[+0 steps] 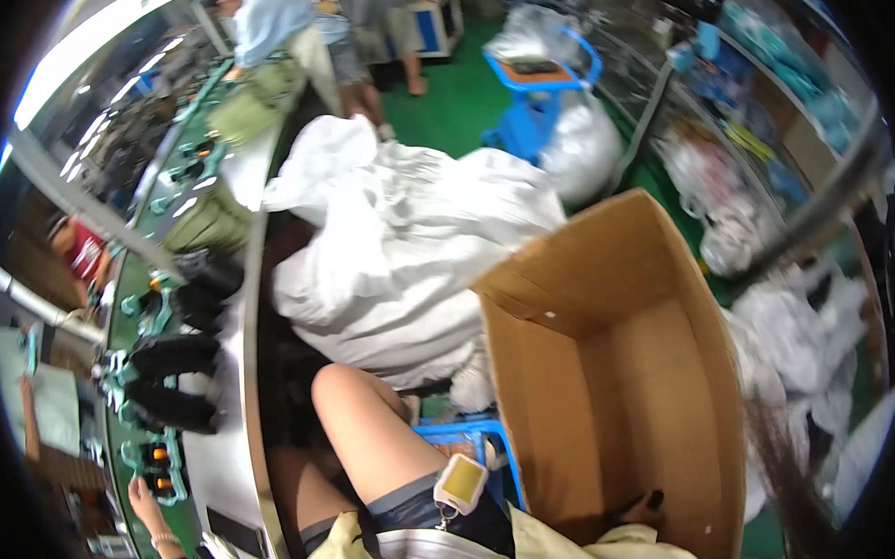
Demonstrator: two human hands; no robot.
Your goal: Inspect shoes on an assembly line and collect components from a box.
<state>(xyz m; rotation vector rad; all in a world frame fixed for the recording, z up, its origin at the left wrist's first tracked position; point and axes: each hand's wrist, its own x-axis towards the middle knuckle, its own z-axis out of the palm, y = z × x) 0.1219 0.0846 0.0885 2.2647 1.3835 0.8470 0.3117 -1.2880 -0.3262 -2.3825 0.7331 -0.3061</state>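
Note:
My left hand [144, 503], with a bracelet and a dark watch at the wrist, reaches over the green belt at the lower left. Its fingers close on the edge of a teal holder [174, 476] that carries black and orange parts. My right hand [637, 513] is down inside the large open cardboard box [618, 372] at my right side. Its fingers are bent round a small black piece [655, 499], too small to name. The sleeve hides part of that hand.
Black padded pieces [175, 373] and olive bags [209, 219] line the bench. A big white sack [417, 251] lies ahead of my knees. Beyond it stands a blue trolley [536, 119] with plastic bags. A phone [235, 531] rests on the bench edge. Other people stand at the far end.

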